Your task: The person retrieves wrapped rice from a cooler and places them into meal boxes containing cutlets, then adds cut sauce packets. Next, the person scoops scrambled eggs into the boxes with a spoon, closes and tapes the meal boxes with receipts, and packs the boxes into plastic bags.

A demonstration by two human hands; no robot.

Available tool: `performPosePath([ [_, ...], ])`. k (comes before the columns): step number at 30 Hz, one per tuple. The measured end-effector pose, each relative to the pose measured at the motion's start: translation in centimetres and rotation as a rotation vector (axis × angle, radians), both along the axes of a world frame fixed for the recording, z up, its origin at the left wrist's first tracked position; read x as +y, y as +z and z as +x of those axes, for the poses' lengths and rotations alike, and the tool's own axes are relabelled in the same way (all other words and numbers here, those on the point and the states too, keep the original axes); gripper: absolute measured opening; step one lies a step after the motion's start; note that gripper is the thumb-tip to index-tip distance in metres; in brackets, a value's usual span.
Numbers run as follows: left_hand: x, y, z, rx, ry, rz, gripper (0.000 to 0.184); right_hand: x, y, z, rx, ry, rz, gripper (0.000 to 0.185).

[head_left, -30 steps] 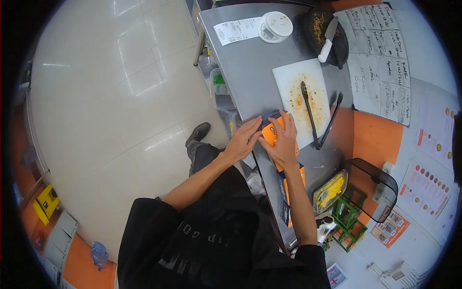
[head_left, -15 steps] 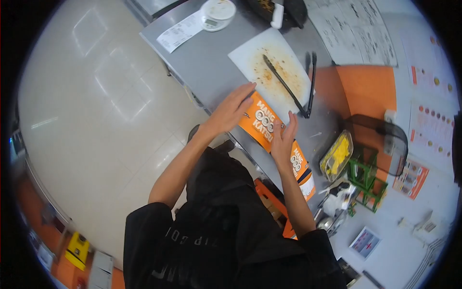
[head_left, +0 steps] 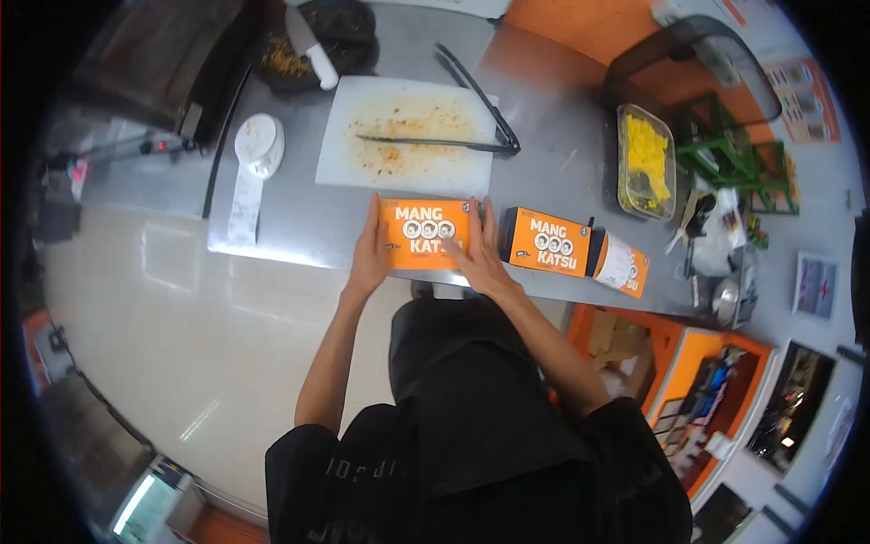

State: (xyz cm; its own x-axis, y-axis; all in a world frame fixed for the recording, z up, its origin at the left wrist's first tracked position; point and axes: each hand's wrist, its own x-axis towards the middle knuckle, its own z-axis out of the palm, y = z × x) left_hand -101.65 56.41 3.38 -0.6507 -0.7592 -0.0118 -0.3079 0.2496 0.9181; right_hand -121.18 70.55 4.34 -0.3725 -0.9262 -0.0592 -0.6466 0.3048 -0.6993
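An orange box (head_left: 419,214) with white "MANG KATSU" lettering lies flat at the counter's front edge, held between both my hands. My left hand (head_left: 369,249) presses along its left side. My right hand (head_left: 481,254) grips its right side, with one finger over the top. Just right of it are a second orange box (head_left: 549,243) and a third box (head_left: 625,265) with white paper on it. Behind my hands lies a stained white cutting board (head_left: 340,154), with black tongs (head_left: 503,136) partly over its right side.
A white scale (head_left: 259,143) and a receipt (head_left: 244,208) are at the left. A knife (head_left: 313,53) rests on a dark bowl (head_left: 349,27) behind. On the right stand a container of yellow food (head_left: 646,163), a dark mesh cover (head_left: 693,68) and green racks (head_left: 725,145).
The view has turned, so the counter now runs across the frame. My hands have come to opposite sides of the box, which now lies squarely in front of me with its lettering up.
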Motion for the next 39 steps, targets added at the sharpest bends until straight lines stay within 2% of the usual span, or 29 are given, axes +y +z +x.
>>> performPosePath([
  [1, -0.7, 1.3, -0.3, -0.107, -0.085, -0.166, 0.065, 0.1, 0.7, -0.2, 0.124, 0.029, 0.025, 0.096],
  [2, -1.0, 2.6, -0.6, -0.214, -0.168, -0.326, 0.07, -0.4, 1.1, -0.9, 0.125, 0.092, -0.114, 0.109],
  [4, -1.4, 4.4, -0.9, -0.413, -0.328, -0.641, 0.08, -1.3, 3.7, -2.7, 0.111, 0.353, -0.026, 0.108],
  [6, -2.0, 5.0, -1.5, -0.432, -0.582, -0.613, 0.09, -2.2, 3.8, -4.2, 0.154, 0.576, 0.043, 0.105],
  [7, -2.2, 5.1, -1.8, -0.438, -0.704, -0.594, 0.095, -2.4, 3.7, -4.4, 0.169, 0.591, 0.036, 0.103],
  [10, -2.8, 4.2, -1.9, -0.394, -0.751, -0.619, 0.101, -2.8, 3.1, -4.8, 0.225, 0.621, -0.022, 0.096],
  [14, -2.2, 1.6, -1.5, -0.386, -0.72, -0.668, 0.096, -2.1, 0.7, -4.5, 0.269, 0.592, -0.155, 0.083],
  [16, -2.4, 1.7, -1.9, -0.402, -0.758, -0.702, 0.096, -1.5, 1.7, -4.9, 0.194, 0.606, -0.151, 0.081],
  [19, -2.8, 2.8, -1.7, -0.485, -0.846, -0.742, 0.098, -2.2, 1.6, -5.4, 0.32, 0.716, -0.093, 0.077],
  [23, -3.5, 4.8, -1.9, -0.544, -0.958, -0.626, 0.1, -2.6, 2.5, -5.4, 0.325, 0.775, 0.02, 0.072],
  [26, -3.2, 6.0, -2.2, -0.561, -0.998, -0.6, 0.101, -2.2, 1.8, -5.3, 0.312, 0.752, -0.033, 0.069],
  [28, -2.9, 6.0, -2.3, -0.555, -1.025, -0.611, 0.099, -2.2, -0.6, -5.0, 0.331, 0.714, -0.141, 0.067],
  [31, -3.5, 5.1, -1.9, -0.545, -1.057, -0.688, 0.088, -2.6, -2.2, -4.9, 0.417, 0.72, -0.182, 0.068],
  [34, -4.1, 4.1, -1.4, -0.533, -1.09, -0.824, 0.074, -2.6, -4.9, -4.8, 0.373, 0.649, -0.368, 0.078],
  [39, -5.0, 0.0, -0.2, -0.35, -1.021, -1.045, 0.078, -2.3, -6.4, -4.4, 0.442, 0.617, -0.447, 0.083],
])
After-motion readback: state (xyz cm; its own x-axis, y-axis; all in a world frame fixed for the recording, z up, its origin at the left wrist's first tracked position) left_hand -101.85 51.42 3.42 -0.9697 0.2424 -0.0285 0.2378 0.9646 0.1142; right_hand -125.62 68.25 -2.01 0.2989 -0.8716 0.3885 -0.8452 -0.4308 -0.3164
